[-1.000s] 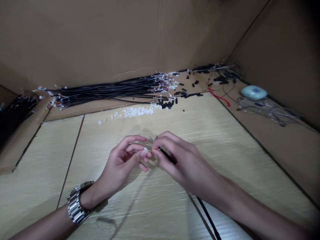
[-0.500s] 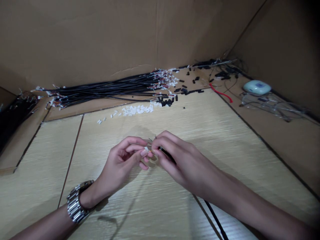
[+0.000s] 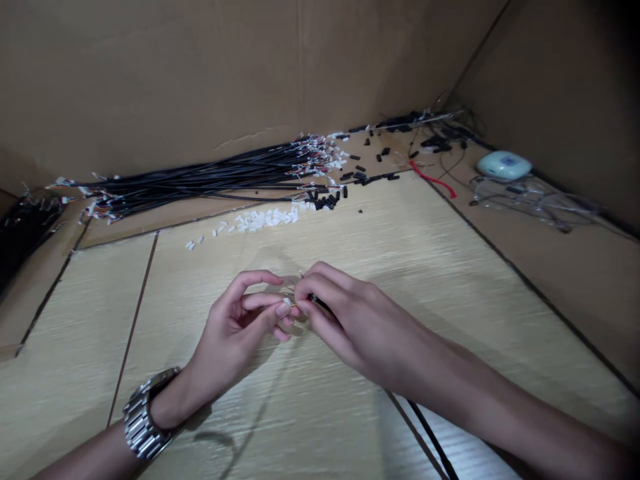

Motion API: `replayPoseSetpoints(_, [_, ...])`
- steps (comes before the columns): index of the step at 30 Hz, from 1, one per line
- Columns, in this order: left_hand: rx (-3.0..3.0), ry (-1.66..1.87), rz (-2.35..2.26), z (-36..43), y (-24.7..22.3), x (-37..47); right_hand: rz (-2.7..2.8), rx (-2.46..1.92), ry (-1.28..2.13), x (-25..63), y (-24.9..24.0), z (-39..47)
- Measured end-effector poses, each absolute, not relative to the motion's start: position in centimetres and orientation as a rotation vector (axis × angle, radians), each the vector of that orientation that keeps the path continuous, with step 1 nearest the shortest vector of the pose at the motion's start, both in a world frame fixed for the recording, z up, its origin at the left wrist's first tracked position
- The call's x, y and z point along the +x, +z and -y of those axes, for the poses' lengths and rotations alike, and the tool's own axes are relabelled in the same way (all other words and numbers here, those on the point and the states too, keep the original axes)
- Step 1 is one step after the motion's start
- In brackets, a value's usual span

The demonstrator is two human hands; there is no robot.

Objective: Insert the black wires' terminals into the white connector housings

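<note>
Between the thumb and a finger of my left hand (image 3: 247, 310) is a small white connector housing (image 3: 287, 303). My right hand (image 3: 333, 307) pinches a thin yellow wire (image 3: 294, 305) just at the housing's right side; how far it goes in cannot be made out. The wire belongs to a black cable (image 3: 320, 301) that passes under my right palm. A length of black cable (image 3: 433, 440) shows again below my right forearm. Other thin wire ends stick up between the fingertips, partly hidden.
At the back lies a bundle of black cables (image 3: 200, 175) with white connectors. Loose white housings (image 3: 267, 219) and black housings (image 3: 325, 200) are scattered before it. To the right are a red tie (image 3: 434, 180), a pale green oval object (image 3: 504, 165) and clear plastic (image 3: 535, 195). Cardboard walls (image 3: 200, 67) surround the table.
The whole view has shifted slightly, moving the background left. My left index finger has lifted and straightened a little away from the housing. Both hands keep their pinch.
</note>
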State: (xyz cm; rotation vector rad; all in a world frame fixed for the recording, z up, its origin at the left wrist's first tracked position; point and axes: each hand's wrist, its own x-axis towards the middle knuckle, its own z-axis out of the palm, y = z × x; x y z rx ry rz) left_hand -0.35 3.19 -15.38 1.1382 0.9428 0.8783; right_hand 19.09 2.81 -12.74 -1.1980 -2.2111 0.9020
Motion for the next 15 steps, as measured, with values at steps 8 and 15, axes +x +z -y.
replayPoseSetpoints(8, [1.12,0.857,-1.019,-3.0,-15.2,-0.4,2.247,-1.16,0.755,18.5,-13.3,-2.6])
replayPoseSetpoints(15, [1.142,0.855,-1.032,-3.0,-15.3,-0.3,2.224,-1.181,0.781,18.4,-13.9,-2.6])
